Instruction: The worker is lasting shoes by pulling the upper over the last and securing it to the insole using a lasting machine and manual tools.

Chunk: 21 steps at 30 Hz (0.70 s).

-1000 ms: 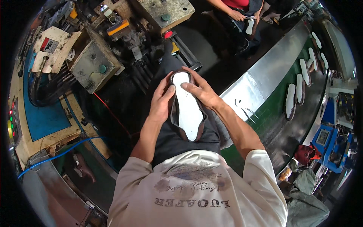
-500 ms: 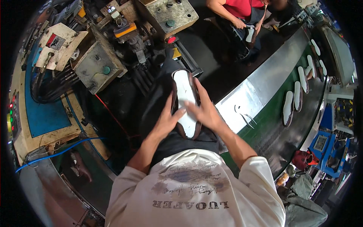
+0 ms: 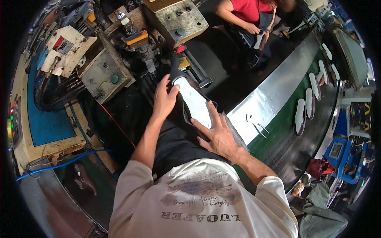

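A dark brown shoe upper [image 3: 189, 82] lies bottom up over my lap, slanting from upper left to lower right. Its long white insole [image 3: 193, 101] faces me. My left hand [image 3: 164, 99] grips the far end, thumb on the insole's edge and fingers round the outer side. Across the near end rests my right hand [image 3: 218, 133], holding the shoe with fingers spread over the insole and its rim. Part of that end is hidden beneath this hand.
Right of me runs a green conveyor belt [image 3: 274, 129] with several white-insoled shoe uppers [image 3: 300, 117], edged by a metal ledge [image 3: 274, 87]. Machinery with a control box [image 3: 176, 23] stands ahead. A co-worker in red [image 3: 246, 10] holds another shoe. A blue hose [image 3: 63, 162] crosses at left.
The shoe has tilted, its far end swinging left. My left hand has moved up to that far end, while my right hand has slid down to the near end.
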Tool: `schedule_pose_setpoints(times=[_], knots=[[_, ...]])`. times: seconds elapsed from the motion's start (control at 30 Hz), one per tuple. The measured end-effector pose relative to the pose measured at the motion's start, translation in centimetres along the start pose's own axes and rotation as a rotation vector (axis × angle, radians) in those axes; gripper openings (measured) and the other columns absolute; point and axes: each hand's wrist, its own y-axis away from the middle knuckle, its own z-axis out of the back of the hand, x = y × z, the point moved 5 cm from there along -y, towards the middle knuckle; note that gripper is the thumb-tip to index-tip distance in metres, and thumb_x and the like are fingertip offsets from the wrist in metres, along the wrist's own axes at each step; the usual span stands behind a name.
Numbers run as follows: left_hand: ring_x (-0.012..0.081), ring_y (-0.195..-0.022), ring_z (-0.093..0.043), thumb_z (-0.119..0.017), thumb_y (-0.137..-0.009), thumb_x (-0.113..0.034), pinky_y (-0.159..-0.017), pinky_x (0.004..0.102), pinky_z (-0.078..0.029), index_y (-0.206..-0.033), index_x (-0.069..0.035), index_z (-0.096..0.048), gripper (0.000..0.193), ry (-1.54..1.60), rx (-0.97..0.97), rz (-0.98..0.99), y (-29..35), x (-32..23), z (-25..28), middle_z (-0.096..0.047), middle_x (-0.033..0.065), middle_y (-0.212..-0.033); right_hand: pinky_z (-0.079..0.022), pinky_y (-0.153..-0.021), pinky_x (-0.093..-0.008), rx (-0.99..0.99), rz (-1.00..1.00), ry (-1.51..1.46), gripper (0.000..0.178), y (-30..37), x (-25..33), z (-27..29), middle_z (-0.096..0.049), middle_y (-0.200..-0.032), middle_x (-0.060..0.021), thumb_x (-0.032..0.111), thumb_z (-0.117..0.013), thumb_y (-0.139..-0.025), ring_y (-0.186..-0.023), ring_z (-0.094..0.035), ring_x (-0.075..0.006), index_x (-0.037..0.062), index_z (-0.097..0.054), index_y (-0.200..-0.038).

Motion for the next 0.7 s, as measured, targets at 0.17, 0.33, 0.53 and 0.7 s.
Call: schedule_pose_setpoints(times=[0.17,0.33,0.53,0.7], knots=[[0.0449,-0.109,-0.073,-0.068,-0.103,-0.021,-0.096,0.0473,-0.058,-0.122,0.002,-0.076,0.031,-0.177,-0.028,-0.231,-2.8,0.6,0.2,-0.077,0.0249,-0.118,-0.048,-0.114,-0.064,-0.043,0.059,0.0,0.07,0.2,0.0,-0.7,-0.018,-0.173,-0.0363,0.022,-0.089,-0.083,-0.139,-0.048,-0.0582,0.0283,-0.067,-0.149],[0.0464,-0.104,-0.075,-0.067,-0.103,-0.02,-0.092,0.0476,-0.059,-0.117,0.003,-0.078,0.03,-0.174,-0.046,-0.148,-2.4,0.8,0.3,-0.078,0.0253,-0.11,-0.053,-0.11,-0.0631,-0.036,0.124,0.021,0.074,0.2,-0.9,-1.2,-0.022,-0.17,-0.037,0.019,-0.089,-0.077,-0.136,-0.048,-0.0576,0.0269,-0.068,-0.147],[0.0266,-0.12,-0.074,-0.061,-0.113,-0.028,-0.099,0.0438,-0.059,-0.134,0.003,-0.073,0.04,0.371,0.159,0.23,-1.6,4.1,2.4,-0.078,0.0135,-0.122,-0.047,-0.115,-0.062,-0.08,0.111,-0.142,0.06,-2.0,0.1,3.9,-0.032,-0.169,-0.037,0.017,-0.089,-0.079,-0.141,-0.05,-0.0552,0.0183,-0.077,-0.138],[0.0255,-0.105,-0.074,-0.06,-0.114,-0.025,-0.096,0.0395,-0.062,-0.144,0.003,-0.062,0.041,0.715,-0.152,0.521,-1.3,10.7,4.2,-0.073,0.0143,-0.12,-0.046,-0.116,-0.0615,-0.259,0.266,-0.097,0.062,-9.6,3.5,10.6,-0.034,-0.166,-0.0409,0.017,-0.088,-0.075,-0.146,-0.048,-0.0581,0.0128,-0.077,-0.136]])
